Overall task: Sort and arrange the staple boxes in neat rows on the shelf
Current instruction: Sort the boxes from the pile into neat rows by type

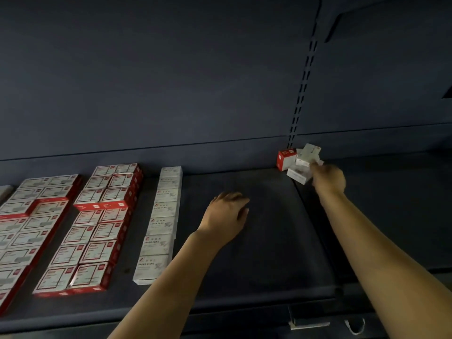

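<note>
A dark shelf carries rows of red-and-white boxes at the left and a single column of white boxes beside them. At the back right corner lies a small loose pile: a red box and a white box lying flat. My right hand reaches into that pile and grips a tilted white box. My left hand rests flat on the bare shelf, fingers spread, holding nothing.
More red-and-white boxes fill the far left. A slotted upright divides the back panel above the pile. A second shelf section continues to the right. A white tag hangs under the front edge.
</note>
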A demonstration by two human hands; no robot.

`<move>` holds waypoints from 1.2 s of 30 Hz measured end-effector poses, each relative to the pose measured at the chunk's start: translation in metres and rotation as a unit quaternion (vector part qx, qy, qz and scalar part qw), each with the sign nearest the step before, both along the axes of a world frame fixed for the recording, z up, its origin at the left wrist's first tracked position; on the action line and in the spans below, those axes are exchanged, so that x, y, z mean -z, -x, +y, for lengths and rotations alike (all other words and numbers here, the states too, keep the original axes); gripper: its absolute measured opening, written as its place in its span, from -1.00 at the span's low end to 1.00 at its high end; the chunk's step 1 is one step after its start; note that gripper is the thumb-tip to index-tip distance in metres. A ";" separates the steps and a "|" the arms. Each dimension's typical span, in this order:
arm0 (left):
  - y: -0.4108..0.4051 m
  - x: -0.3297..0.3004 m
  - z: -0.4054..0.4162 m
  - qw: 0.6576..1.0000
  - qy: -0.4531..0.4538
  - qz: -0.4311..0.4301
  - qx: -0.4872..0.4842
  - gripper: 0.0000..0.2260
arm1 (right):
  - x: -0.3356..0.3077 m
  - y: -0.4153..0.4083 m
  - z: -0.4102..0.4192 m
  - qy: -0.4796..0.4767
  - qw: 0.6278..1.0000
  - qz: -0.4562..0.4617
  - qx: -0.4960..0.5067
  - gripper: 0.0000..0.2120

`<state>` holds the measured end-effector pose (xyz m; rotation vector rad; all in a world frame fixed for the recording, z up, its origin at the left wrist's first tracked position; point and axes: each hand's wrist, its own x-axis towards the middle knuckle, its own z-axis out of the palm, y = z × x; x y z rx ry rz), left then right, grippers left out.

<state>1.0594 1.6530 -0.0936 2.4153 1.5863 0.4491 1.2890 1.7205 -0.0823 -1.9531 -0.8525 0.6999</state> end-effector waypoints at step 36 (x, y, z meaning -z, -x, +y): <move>0.040 0.002 -0.034 0.985 -0.075 -0.145 -0.062 -0.76 | -0.018 0.057 -0.084 -0.126 0.934 0.284 -0.176 -0.93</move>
